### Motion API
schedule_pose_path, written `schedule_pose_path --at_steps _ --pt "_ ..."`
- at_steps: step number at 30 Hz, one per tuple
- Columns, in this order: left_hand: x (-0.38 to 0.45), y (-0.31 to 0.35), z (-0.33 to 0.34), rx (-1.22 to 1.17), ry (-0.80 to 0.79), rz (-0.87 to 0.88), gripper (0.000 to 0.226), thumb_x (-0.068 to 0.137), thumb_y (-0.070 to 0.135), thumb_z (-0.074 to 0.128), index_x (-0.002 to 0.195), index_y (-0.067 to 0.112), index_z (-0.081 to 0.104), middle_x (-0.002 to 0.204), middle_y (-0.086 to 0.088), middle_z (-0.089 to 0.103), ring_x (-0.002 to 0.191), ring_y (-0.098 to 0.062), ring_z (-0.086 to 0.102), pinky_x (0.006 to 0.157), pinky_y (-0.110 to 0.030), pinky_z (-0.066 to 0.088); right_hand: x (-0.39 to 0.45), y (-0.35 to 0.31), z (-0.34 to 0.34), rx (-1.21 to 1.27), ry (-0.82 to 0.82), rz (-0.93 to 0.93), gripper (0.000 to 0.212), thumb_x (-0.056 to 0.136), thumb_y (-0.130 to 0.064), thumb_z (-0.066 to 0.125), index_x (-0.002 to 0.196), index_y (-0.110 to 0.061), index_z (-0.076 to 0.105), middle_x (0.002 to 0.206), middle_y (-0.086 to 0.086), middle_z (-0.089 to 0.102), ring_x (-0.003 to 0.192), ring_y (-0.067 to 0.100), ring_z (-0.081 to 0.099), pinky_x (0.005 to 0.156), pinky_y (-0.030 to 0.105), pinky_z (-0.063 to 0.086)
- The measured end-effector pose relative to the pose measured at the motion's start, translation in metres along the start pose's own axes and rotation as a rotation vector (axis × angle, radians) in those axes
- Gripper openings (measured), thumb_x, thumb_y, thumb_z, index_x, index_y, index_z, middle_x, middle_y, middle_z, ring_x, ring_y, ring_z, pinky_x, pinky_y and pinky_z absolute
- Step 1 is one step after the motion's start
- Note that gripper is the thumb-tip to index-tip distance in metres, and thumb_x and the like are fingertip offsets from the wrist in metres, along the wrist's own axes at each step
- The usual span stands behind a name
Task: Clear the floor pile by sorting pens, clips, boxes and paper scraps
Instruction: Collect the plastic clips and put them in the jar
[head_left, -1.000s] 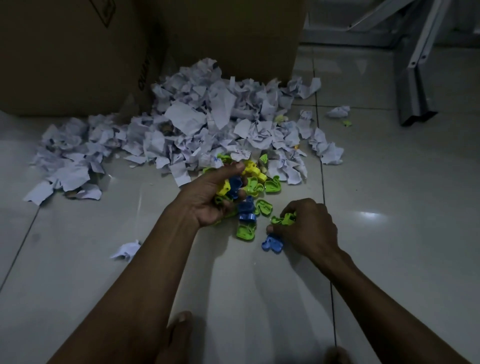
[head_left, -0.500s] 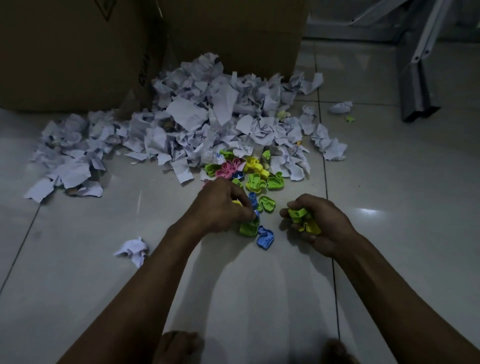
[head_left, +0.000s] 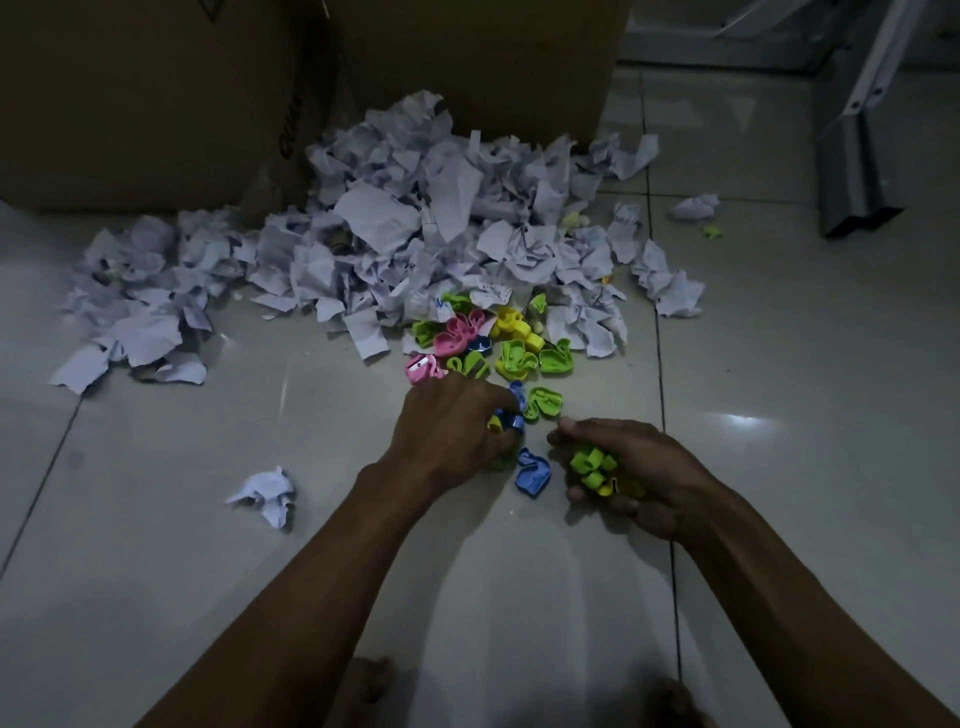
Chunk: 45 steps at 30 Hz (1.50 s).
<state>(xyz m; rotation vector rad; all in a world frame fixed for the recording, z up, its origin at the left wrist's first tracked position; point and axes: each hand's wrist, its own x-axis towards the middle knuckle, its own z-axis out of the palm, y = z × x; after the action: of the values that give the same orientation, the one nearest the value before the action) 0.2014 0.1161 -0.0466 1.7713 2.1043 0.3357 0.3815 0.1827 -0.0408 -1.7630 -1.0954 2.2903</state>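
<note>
Many torn and crumpled white paper scraps lie in a wide heap on the grey tiled floor, from the far left up to the two brown cardboard boxes behind. One crumpled white paper ball sits alone, near the left forearm and well apart from the heap.

At the near edge of the heap lies the group of small coloured plastic clips, pink, green, yellow and blue. The left hand is over this group with the fingers curled down; it pinches a blue clip, and something yellow also shows at the fingertips. Just beside it, between the two hands, one blue plastic clip lies loose on the tile.

The right hand is cupped, palm turned inward, and holds a small bunch of green and yellow clips already collected.

The step in hand seems to be gathering the clips out of the paper. To do it well, I think the left hand should pick few clips at a time and pass them to the right, which must stay cupped so nothing slips out. Some clips are half under paper, so the scraps should be lifted aside first.

On the far right, one small green piece lies alone near a grey metal frame leg; it is easy to forget.
</note>
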Motion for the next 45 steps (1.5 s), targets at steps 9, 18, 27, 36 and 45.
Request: schedule_pose_path --at_steps 9,18,27,36,45 --pt "0.004 -0.006 -0.021 -0.770 0.116 -0.386 0.015 0.073 0.023 0.082 0.086 0.027 0.076 0.079 0.008 0.073 0.068 -0.005 0.063 0.058 -0.021 0.045 -0.004 0.011 0.006 -0.548 0.146 -0.381 0.020 0.064 -0.030 0.087 0.076 -0.018 0.077 0.080 -0.002 0.073 0.073 0.013 0.066 0.056 0.031 0.053" --pt "0.009 -0.005 -0.029 -1.498 0.107 -0.706 0.023 0.075 0.028 0.073 0.094 0.016 0.069 0.067 -0.002 0.068 0.042 -0.010 0.041 0.035 -0.012 0.022 -0.006 0.030 0.035 -1.283 0.332 -0.510 0.052 0.081 -0.056 0.065 0.121 -0.028 0.048 0.114 -0.003 0.055 0.101 0.023 0.056 0.068 0.030 0.036" --pt "0.023 0.002 -0.025 -1.701 0.016 -0.714 0.027 0.079 0.033 0.067 0.100 0.016 0.063 0.069 0.003 0.066 0.040 -0.005 0.042 0.033 -0.011 0.022 -0.009 0.012 0.014 -0.603 0.255 -0.462 0.037 0.078 -0.040 0.077 0.111 -0.026 0.068 0.098 -0.008 0.065 0.081 0.010 0.065 0.064 0.026 0.050" --pt "0.061 0.047 -0.029 -1.772 -0.106 -0.691 0.048 0.066 0.036 0.072 0.108 0.012 0.064 0.073 0.001 0.067 0.042 -0.005 0.045 0.032 -0.013 0.025 -0.017 -0.047 -0.020 0.536 -0.018 -0.251 0.035 0.072 -0.033 0.070 0.101 -0.014 0.064 0.075 0.001 0.059 0.052 0.015 0.058 0.034 0.016 0.018" --pt "0.131 0.128 -0.073 -1.859 -0.168 -0.676 0.019 0.091 0.033 0.062 0.093 0.015 0.062 0.062 0.006 0.064 0.038 -0.005 0.046 0.030 -0.014 0.026 -0.050 -0.119 -0.066 0.781 -0.190 -0.300 0.029 0.079 -0.041 0.063 0.087 -0.016 0.053 0.068 -0.003 0.051 0.048 0.005 0.054 0.029 0.014 0.019"
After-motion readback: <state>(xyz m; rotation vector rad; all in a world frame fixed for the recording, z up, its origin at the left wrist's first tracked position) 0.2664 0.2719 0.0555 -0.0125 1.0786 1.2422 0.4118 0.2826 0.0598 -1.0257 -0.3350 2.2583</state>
